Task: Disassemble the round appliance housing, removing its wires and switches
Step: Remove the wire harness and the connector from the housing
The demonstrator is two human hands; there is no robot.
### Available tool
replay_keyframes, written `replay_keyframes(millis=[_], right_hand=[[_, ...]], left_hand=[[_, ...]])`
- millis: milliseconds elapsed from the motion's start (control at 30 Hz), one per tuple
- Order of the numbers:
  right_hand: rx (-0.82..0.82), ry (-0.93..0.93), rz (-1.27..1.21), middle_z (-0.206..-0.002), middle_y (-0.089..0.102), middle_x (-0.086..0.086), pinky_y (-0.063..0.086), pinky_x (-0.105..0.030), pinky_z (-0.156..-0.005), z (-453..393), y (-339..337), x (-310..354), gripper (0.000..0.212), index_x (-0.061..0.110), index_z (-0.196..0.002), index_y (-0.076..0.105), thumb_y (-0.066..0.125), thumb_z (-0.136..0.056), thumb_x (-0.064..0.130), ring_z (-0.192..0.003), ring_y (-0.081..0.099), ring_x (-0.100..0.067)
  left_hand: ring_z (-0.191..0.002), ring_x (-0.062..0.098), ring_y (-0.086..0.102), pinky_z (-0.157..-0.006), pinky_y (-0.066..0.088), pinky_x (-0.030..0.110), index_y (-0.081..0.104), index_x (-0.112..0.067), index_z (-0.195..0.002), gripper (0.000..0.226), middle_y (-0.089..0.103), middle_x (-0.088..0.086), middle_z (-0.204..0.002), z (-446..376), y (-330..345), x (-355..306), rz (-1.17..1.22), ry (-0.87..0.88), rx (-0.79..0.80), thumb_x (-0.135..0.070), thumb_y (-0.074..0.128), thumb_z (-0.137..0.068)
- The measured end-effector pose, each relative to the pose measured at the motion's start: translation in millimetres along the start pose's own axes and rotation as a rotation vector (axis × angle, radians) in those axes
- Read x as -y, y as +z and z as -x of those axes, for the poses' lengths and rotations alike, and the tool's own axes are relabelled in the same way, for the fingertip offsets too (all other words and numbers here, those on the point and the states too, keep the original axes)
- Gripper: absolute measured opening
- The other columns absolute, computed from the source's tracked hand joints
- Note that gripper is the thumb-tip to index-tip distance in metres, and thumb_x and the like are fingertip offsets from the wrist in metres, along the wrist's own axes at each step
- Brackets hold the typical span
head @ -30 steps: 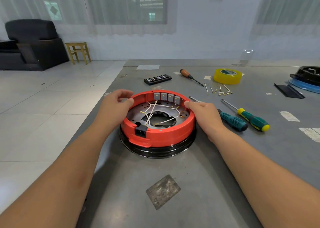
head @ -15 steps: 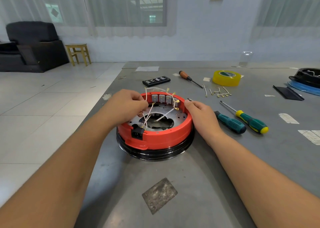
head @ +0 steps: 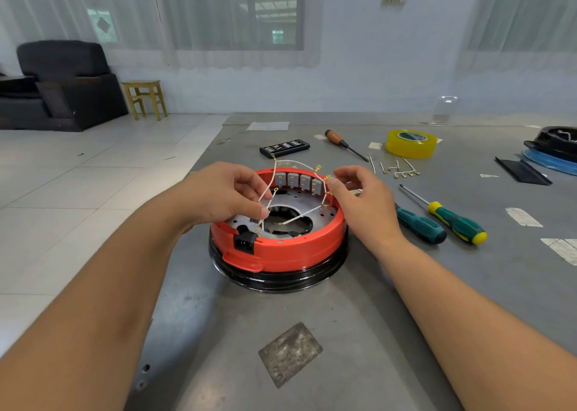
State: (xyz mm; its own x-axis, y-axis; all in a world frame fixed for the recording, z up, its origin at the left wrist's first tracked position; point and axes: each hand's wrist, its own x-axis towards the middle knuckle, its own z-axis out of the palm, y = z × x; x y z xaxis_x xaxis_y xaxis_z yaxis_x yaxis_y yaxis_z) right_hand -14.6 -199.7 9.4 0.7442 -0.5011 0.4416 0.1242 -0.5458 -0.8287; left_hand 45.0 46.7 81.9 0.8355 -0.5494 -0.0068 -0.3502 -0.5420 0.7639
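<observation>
Pinching white wires [head: 298, 161] above red housing [head: 281, 248], left hand [head: 224, 192], right hand [head: 363, 201]

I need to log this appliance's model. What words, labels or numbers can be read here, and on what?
None can be read.
Yellow tape roll: green label in its core, blurred.
Black switch strip: pale marks, too small.
Red housing: no print visible.

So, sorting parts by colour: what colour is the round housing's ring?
Orange-red housing ring on a black base, seen in the head view.
</observation>
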Motion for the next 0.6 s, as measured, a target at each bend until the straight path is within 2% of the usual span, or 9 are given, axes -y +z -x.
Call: replay_keyframes(millis=[100, 200, 300, 400, 533, 600], right_hand=[[0.045, 0.018, -0.024, -0.107, 0.066, 0.011, 0.047, -0.019, -0.077, -1, 1, 2, 0.011, 0.033, -0.103, 0.070, 0.066, -0.095, 0.039, -0.093, 0.059, 0.004], [0.106, 0.050, -0.054, -0.109, 0.064, 0.005, 0.053, -0.029, -0.083, -1, 1, 1, 0.008, 0.031, -0.102, 0.071, 0.067, -0.095, 0.030, -0.091, 0.064, -0.008], [0.144, 0.067, -0.053, -0.114, 0.063, 0.006, 0.052, -0.028, -0.087, 0, 1, 1, 0.010, 0.034, -0.101, 0.073, 0.067, -0.096, 0.028, -0.095, 0.063, -0.007], [0.172, 0.063, -0.061, -0.118, 0.062, 0.008, 0.048, -0.028, -0.097, -1, 0, 0, 0.010, 0.027, -0.100, 0.078, 0.070, -0.094, 0.029, -0.104, 0.060, -0.005], [0.202, 0.072, -0.111, -0.122, 0.062, 0.009, 0.044, -0.029, -0.104, -1, 0, 0, 0.009, 0.033, -0.097, 0.077, 0.071, -0.093, 0.038, -0.112, 0.059, -0.005], [0.206, 0.094, -0.187, -0.122, 0.063, 0.009, 0.044, -0.030, -0.105, 0, 1, 1, 0.010, 0.031, -0.093, 0.080, 0.073, -0.091, 0.039, -0.116, 0.059, -0.006]], left_hand=[[-0.054, 0.003, 0.059, -0.065, 0.050, 0.031, 0.079, -0.024, -0.095, 0.021, 0.069, -0.008, -0.070, -2, 3, -1, -0.020, 0.039, -0.014, -0.012, 0.089, -0.081], [-0.053, 0.002, 0.059, -0.056, 0.046, 0.020, 0.078, -0.021, -0.094, 0.013, 0.070, -0.007, -0.069, -4, 7, 0, 0.009, 0.055, -0.036, -0.015, 0.086, -0.085], [-0.050, -0.002, 0.060, -0.046, 0.042, 0.011, 0.075, -0.012, -0.097, 0.009, 0.073, -0.004, -0.070, -8, 14, 1, 0.081, 0.044, -0.094, -0.016, 0.080, -0.091], [-0.049, 0.000, 0.060, -0.044, 0.040, 0.010, 0.071, -0.008, -0.097, 0.008, 0.071, -0.005, -0.066, -11, 21, 2, 0.140, 0.040, -0.152, -0.014, 0.076, -0.095], [-0.059, 0.008, 0.066, -0.049, 0.044, 0.016, 0.069, -0.010, -0.096, 0.007, 0.073, -0.004, -0.069, -13, 25, 2, 0.176, 0.040, -0.198, -0.014, 0.074, -0.097], [-0.058, 0.009, 0.067, -0.047, 0.045, 0.016, 0.067, -0.010, -0.096, 0.007, 0.075, -0.001, -0.072, -13, 25, 3, 0.199, 0.038, -0.214, -0.013, 0.073, -0.097]])
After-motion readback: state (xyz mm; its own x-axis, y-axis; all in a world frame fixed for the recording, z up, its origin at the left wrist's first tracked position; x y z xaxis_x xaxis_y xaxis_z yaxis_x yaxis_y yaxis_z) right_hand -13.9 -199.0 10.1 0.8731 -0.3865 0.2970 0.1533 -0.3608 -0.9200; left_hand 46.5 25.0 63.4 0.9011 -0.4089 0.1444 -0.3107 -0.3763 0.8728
